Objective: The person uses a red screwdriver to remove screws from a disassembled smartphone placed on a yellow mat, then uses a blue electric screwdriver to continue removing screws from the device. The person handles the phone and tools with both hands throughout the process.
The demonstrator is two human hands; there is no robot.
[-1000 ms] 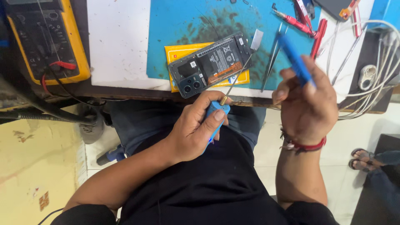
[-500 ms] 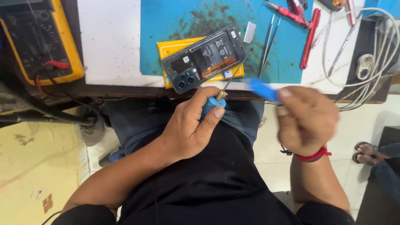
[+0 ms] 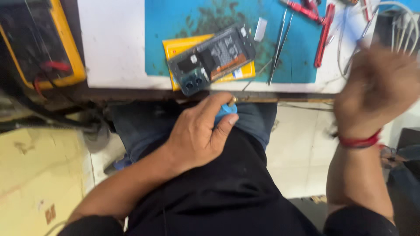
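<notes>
Yellow multimeter [image 3: 41,48] far left on the bench, then the opened phone [image 3: 213,59] lying on the blue mat [image 3: 183,22] near the table edge. Just below, the left hand [image 3: 199,133] pinches a blue-handled tool [image 3: 226,111] over the lap. Right hand [image 3: 378,89] is raised and blurred, grip impossible to tell.

Right hand [image 3: 377,89] motion-blurred, its fingers and grip indistinct.

A white worktop [image 3: 113,48] with a dark front edge, a blue mat [image 3: 183,22] on it, above a pale tiled floor [image 3: 302,148].
</notes>
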